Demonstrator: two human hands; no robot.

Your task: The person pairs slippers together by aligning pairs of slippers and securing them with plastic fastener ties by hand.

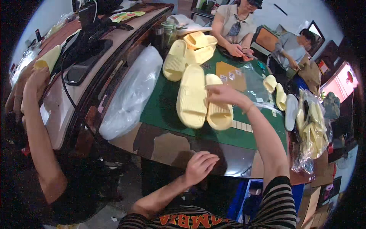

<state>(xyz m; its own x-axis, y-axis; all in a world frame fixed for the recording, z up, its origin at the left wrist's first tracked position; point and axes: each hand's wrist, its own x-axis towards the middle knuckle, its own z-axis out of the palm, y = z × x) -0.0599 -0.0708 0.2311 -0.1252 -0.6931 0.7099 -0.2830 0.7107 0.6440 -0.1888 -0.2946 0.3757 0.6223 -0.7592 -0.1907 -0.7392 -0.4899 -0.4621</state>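
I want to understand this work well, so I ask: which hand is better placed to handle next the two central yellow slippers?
Probably the right hand: it is right at the two yellow slippers. The left hand is loosely curled, nearer the body and apart from them.

Bag left of slippers

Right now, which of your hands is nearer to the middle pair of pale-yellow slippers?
Right. The right hand is at the pair of slippers, over the right-hand one; the left hand is apart from them, lower in the picture.
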